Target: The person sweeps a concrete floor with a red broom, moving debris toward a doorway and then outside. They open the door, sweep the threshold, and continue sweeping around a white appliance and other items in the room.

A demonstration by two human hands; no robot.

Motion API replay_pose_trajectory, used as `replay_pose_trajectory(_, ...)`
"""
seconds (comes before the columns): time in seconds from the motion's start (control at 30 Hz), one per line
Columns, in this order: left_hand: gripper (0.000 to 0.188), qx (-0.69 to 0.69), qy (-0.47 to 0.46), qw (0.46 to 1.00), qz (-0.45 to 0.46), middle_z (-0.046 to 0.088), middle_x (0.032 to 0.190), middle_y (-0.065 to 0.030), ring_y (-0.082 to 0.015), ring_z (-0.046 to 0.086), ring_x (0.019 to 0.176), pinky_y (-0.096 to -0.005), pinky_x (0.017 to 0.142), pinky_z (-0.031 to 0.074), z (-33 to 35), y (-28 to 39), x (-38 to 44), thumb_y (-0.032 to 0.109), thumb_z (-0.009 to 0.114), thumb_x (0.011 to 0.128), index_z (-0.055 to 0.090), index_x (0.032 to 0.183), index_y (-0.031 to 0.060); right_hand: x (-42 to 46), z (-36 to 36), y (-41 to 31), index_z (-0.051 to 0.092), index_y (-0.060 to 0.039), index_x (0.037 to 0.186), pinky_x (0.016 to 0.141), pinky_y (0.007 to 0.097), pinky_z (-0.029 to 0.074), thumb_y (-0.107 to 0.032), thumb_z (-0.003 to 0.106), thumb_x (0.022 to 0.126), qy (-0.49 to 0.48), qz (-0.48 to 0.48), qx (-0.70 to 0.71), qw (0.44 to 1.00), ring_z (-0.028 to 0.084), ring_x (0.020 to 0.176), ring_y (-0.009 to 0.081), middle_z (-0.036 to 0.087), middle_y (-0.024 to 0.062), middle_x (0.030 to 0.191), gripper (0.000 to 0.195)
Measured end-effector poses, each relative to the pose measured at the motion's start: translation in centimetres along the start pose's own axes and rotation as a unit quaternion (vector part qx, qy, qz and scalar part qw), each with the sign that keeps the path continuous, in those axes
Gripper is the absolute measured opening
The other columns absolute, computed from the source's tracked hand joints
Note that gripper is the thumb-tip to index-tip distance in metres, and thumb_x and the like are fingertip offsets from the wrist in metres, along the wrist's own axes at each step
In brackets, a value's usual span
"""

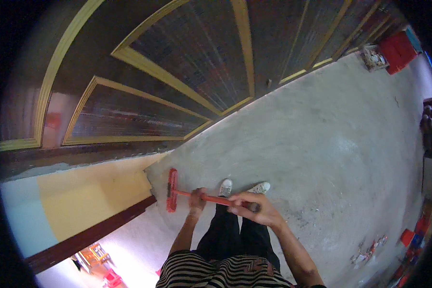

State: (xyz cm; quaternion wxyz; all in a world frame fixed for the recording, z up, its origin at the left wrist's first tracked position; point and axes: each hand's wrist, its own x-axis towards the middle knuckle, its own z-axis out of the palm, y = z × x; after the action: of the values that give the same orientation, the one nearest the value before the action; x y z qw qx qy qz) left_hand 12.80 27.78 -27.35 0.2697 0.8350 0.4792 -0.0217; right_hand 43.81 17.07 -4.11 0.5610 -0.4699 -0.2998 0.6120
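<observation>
A red broom slants across the space in front of my body, its long handle (216, 199) pointing to the right. Around the handle's lower part, my left hand (197, 199) is closed. My right hand (255, 208) grips the same handle near its dark top end. The wide red broom head (172, 190) is over the concrete floor on the left, close to the wall's corner; whether its bristles touch the floor I cannot tell. Beyond my hands are my white shoes (226, 186), planted on the floor.
Dark panels with yellow frames (243, 46) line the far side. A painted wall end (104, 194) juts in at left. Litter (369, 249) lies on the concrete (309, 144) at lower right. A red box (397, 52) stands beside a filled container (374, 57). A wooden chair (100, 253) is at lower left.
</observation>
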Motion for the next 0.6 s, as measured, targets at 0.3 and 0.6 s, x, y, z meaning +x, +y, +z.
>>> replay_pose_trajectory(0.3, 0.024, -0.264, 0.071, 0.962, -0.009, 0.060, 0.092, -0.0099, -0.0277, 0.057, 0.082, -0.0348, 0.072, 0.046, 4.0, 2.3, 7.7, 0.008, 0.058, 0.071, 0.060, 0.094, 0.0056, 3.8, -1.4, 0.1, 0.059, -0.0035, 0.107, 0.072, 0.0233, 0.043, -0.001, 0.064, 0.078, 0.082, 0.004, -0.071, 0.994, 0.052, 0.075, 0.0093, 0.055, 0.0003, 0.080, 0.030)
replay_pose_trajectory(0.6, 0.021, -0.249, -0.041, 0.924, 0.287, 0.057, 0.088, -0.0098, -0.0309, 0.051, 0.087, -0.0399, 0.077, 0.042, 8.8, 28.6, 13.8, 0.017, 0.057, 0.068, 0.057, 0.087, 0.0083, -11.7, -9.2, -6.9, 0.055, -0.0010, 0.095, 0.084, 0.0441, 0.046, -0.002, 0.060, 0.073, 0.448, -0.139, -0.102, 0.877, 0.056, 0.067, 0.0196, 0.054, 0.0061, 0.069, 0.023)
